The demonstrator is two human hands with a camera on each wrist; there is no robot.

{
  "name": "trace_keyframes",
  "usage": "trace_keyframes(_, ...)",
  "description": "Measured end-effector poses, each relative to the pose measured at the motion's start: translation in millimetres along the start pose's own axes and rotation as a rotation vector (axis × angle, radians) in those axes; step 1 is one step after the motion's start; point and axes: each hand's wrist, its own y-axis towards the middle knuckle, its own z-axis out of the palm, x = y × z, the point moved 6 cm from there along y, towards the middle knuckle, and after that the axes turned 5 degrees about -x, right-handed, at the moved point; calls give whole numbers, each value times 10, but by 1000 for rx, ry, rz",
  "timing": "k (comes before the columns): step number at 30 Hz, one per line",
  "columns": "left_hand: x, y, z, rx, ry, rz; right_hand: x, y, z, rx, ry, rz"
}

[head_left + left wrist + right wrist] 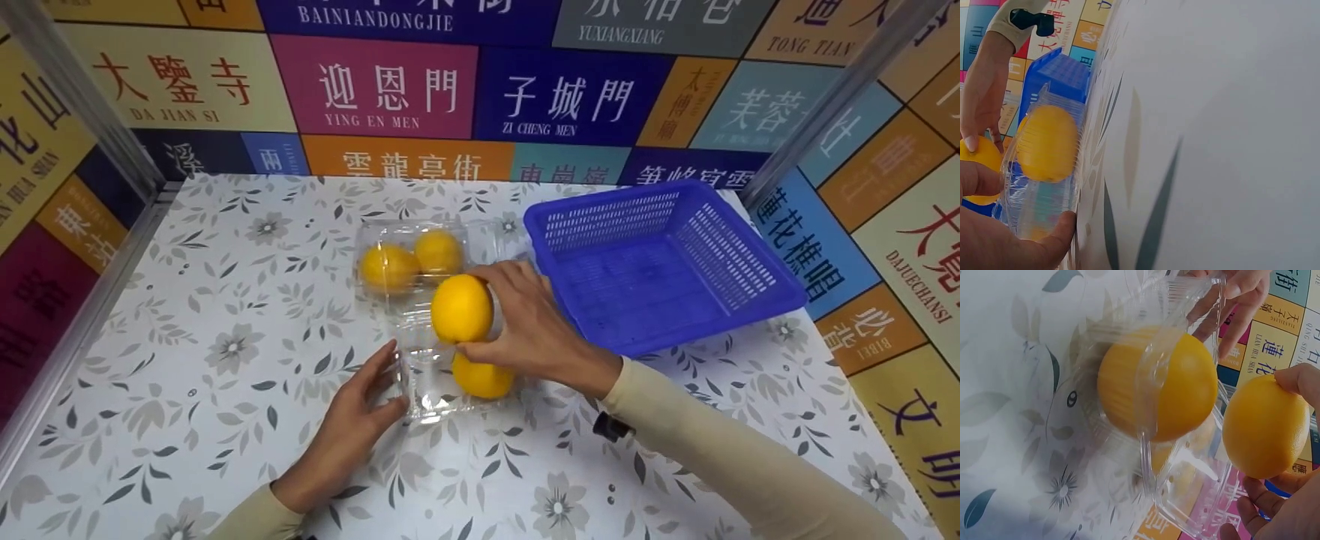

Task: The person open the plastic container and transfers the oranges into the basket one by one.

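My right hand (529,322) pinches an orange (461,309) between thumb and fingers, above a clear plastic container (431,386). In the right wrist view that held orange (1266,427) is beside the container wall. Another orange (484,379) lies at the near end of the container, partly hidden under the held one in the head view. Two more oranges (388,268) sit at its far end behind clear plastic. At the container's near left side, my left hand (349,420) touches the wall with thumb and fingers spread.
A blue plastic basket (622,277) with slotted sides stands right of the container, its inside bare. The table (225,420) has a white cloth with grey flowers and leaves. Panels with printed characters (375,86) enclose the back and sides.
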Motion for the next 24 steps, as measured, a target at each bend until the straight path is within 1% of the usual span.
trace_keyframes(6,10,2,-3,6,18,-31,-95,-8,-83,-18,-1,21)
trace_keyframes(11,5,3,1,10,17,-31,-173,-17,-167,-25,11,56)
trace_keyframes(17,5,3,-3,8,10,-30,-257,-3,-272,3,10,97)
trace_keyframes(24,1,-1,0,5,11,-30,-370,-2,-361,28,41,163)
